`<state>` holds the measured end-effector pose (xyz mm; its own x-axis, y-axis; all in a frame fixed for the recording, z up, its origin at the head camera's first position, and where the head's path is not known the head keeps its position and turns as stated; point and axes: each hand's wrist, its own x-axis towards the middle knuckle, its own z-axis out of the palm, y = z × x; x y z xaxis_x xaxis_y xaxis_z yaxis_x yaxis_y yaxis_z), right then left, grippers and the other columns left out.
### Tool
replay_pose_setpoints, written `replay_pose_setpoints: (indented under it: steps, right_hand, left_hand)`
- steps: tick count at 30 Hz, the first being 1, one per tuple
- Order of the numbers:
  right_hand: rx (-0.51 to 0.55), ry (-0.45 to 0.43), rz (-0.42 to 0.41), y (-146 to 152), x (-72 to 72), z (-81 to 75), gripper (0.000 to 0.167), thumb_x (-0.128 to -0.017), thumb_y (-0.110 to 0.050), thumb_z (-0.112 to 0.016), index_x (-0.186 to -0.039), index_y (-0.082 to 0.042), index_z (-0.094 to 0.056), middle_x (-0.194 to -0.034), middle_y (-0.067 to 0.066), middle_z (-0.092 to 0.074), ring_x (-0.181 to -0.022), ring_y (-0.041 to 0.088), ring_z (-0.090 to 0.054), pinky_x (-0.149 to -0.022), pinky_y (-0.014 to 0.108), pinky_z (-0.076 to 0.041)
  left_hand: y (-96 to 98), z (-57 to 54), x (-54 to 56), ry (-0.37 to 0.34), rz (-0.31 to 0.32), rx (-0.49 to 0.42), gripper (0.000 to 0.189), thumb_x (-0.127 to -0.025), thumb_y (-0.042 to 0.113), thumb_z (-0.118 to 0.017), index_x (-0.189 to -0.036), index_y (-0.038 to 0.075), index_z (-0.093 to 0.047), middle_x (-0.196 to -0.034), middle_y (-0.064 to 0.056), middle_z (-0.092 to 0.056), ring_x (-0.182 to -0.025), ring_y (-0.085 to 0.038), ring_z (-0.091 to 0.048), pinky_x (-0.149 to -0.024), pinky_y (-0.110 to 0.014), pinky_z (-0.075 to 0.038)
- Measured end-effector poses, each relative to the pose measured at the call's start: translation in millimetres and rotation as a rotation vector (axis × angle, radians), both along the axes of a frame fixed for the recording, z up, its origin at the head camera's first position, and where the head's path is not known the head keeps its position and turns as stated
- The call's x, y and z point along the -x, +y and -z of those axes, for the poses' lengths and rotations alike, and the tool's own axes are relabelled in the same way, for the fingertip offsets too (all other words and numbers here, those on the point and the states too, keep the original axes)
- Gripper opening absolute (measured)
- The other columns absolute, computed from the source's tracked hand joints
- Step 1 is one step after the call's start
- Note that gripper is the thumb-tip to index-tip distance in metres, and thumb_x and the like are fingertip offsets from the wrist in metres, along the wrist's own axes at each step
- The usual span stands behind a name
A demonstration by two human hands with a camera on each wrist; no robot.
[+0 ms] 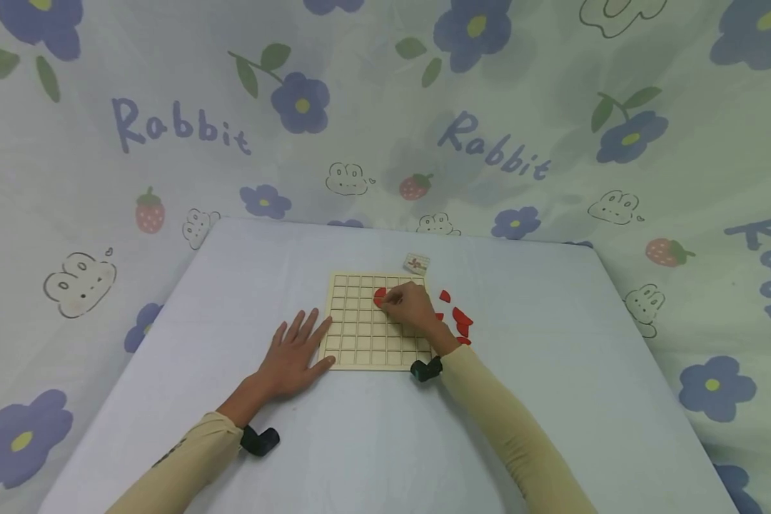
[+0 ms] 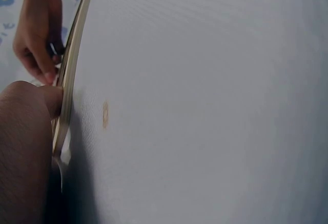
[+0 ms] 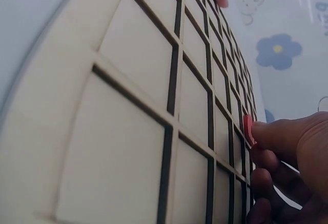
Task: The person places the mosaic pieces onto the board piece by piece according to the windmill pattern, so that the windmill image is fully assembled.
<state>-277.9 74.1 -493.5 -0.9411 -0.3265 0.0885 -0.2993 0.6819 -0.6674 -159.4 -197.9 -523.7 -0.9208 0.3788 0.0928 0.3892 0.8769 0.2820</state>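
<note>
Pinching a flat red piece (image 3: 248, 128), the right hand (image 1: 413, 305) is best lowered gently while the pale wooden grid board (image 1: 363, 337) is steadied by the spread left hand (image 1: 291, 360).

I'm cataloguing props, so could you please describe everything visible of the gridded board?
The gridded board is pale, squarish and wood-like, raised strips framing its cells. It lies flat on the white tabletop; the left hand touches its left edge, the right hand pinches a red piece at its far half.
</note>
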Motion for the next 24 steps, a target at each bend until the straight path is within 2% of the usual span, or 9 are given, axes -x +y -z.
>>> replay_pose_setpoints:
  steps: [3, 6, 13, 17, 24]
  right_hand:
    - [0.01, 0.057, -0.026, 7, -0.4, -0.5, 0.007, -0.089, -0.015, -0.073, -0.089, -0.01, -0.078, -0.085, -0.002, -0.071, -0.078, 0.014, -0.063, -0.069, 0.032, -0.052]
    - [0.0, 0.079, -0.008, 16, -0.4, -1.3, 0.006, -0.09, -0.015, -0.073, -0.09, -0.012, -0.078, -0.084, -0.003, -0.07, -0.078, 0.013, -0.063, -0.069, 0.032, -0.051]
    - [-0.061, 0.04, 0.119, 42, -2.0, -8.6, 0.012, -0.09, -0.018, -0.073, -0.097, -0.01, -0.077, -0.084, 0.0, -0.069, -0.074, 0.016, -0.062, -0.062, 0.034, -0.051]
    - [-0.122, 0.009, 0.201, 59, 0.1, -6.7, 0.02, -0.089, -0.023, -0.072, -0.104, -0.01, -0.075, -0.087, 0.002, -0.069, -0.07, 0.016, -0.062, -0.056, 0.033, -0.05]
    - [-0.218, -0.016, 0.322, 83, 4.1, 0.4, 0.03, -0.089, -0.03, -0.07, -0.111, -0.01, -0.071, -0.091, 0.002, -0.064, -0.075, 0.019, -0.058, -0.061, 0.034, -0.048]
  left_hand:
    - [0.0, -1.7, -0.4, -0.012, -0.004, 0.009, 0.077, -0.098, 0.058, -0.044, -0.158, 0.014, -0.024, -0.162, -0.016, -0.014, -0.148, -0.039, -0.006, -0.112, -0.062, -0.007]
    - [0.0, -3.5, -0.5, -0.022, -0.005, 0.015, 0.078, -0.098, 0.059, -0.044, -0.158, 0.014, -0.023, -0.162, -0.016, -0.014, -0.148, -0.038, -0.006, -0.112, -0.062, -0.006]
    - [-0.2, -3.2, -1.0, -0.002, -0.004, 0.006, 0.077, -0.098, 0.057, -0.045, -0.157, 0.013, -0.026, -0.162, -0.017, -0.016, -0.147, -0.039, -0.007, -0.111, -0.062, -0.007]
    - [0.1, -4.2, -1.2, 0.003, -0.006, -0.004, 0.076, -0.097, 0.056, -0.047, -0.157, 0.012, -0.027, -0.161, -0.018, -0.017, -0.147, -0.04, -0.008, -0.111, -0.063, -0.008]
    - [1.2, -7.2, -1.7, -0.016, -0.008, 0.013, 0.077, -0.097, 0.056, -0.048, -0.157, 0.013, -0.026, -0.162, -0.017, -0.016, -0.147, -0.039, -0.007, -0.112, -0.063, -0.008]
